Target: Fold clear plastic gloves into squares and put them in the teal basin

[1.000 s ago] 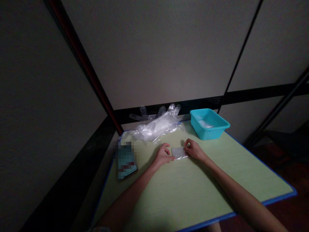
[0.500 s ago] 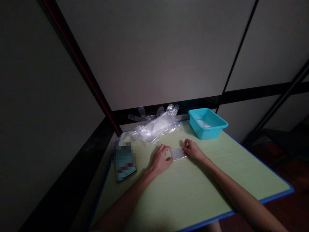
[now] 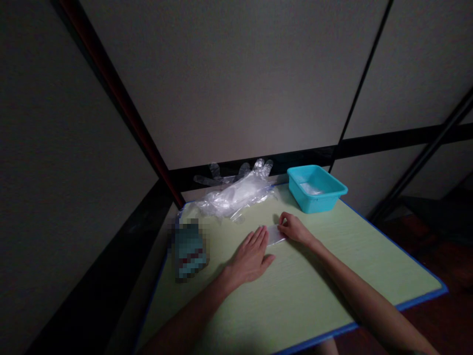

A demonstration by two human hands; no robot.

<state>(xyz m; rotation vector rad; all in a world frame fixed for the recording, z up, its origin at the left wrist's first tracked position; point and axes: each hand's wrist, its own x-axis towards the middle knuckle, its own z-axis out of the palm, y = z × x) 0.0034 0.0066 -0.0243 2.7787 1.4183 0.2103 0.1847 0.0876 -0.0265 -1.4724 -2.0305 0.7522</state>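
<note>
Grey panelled wall (image 3: 236, 88), crossed by a dark band, rises dimly behind everything. Against it stands my pale green table (image 3: 314, 291) with its blue edging. Along the back lies a loose heap of clear plastic gloves (image 3: 238, 195), some of their fingers standing up before the wall. To its right, near the far edge, sits a turquoise basin (image 3: 321, 203); at the left edge is a pixelated item (image 3: 190, 251) that I cannot make out.

My left hand (image 3: 249, 259) is flattened palm down, grasping nothing, its fingertips over the left end of a small plastic piece (image 3: 274, 235). My right hand (image 3: 295, 229) has its thumb and forefinger drawn together, seemingly pinching that piece's right end. The piece lies on the table between my hands, in front of the gloves and basin.

To flatten it well, I'd judge, I should press evenly with my left fingers and keep the right pinch light but firm, since such thin film probably slides and creases easily; smoothing away from the pinched end should leave fewer wrinkles.
</note>
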